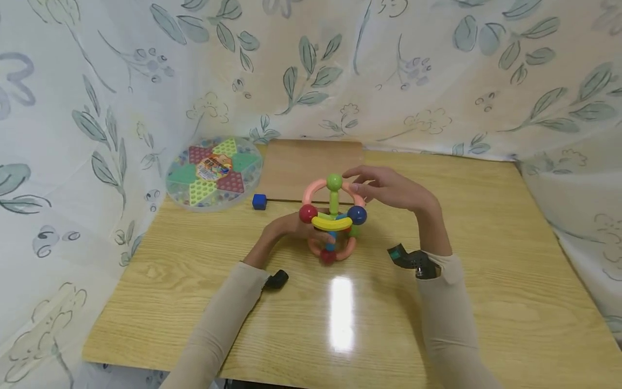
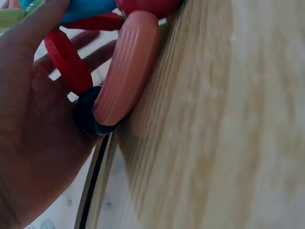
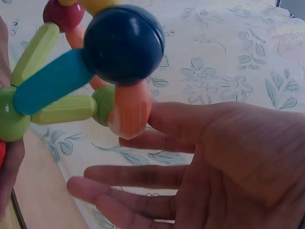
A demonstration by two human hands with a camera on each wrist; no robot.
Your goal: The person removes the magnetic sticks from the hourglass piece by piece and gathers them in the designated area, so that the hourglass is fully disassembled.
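Observation:
A toy of magnetic balls and rods point(image 1: 332, 223) stands over the table in a roundish frame, with coral curved rods, yellow curved rods and red, green and blue balls. My left hand point(image 1: 301, 226) grips its lower part from the left, its thumb over a blue rod. In the left wrist view, a red rod point(image 2: 69, 62) and a coral rod point(image 2: 128, 67) lie by the palm. At the upper right, my right hand point(image 1: 389, 188) pinches a coral rod point(image 3: 133, 107) just below the dark blue ball point(image 3: 125, 44) between thumb and index finger. Its other fingers extend loosely.
A round clear case point(image 1: 214, 167) with a star-shaped coloured board and small beads sits at the back left. Beside it are a blue cube point(image 1: 259, 201) and a flat brown board point(image 1: 291, 162) with a dark front edge. Leaf-patterned cloth point(image 1: 311, 70) hangs behind the wooden table point(image 1: 510, 259).

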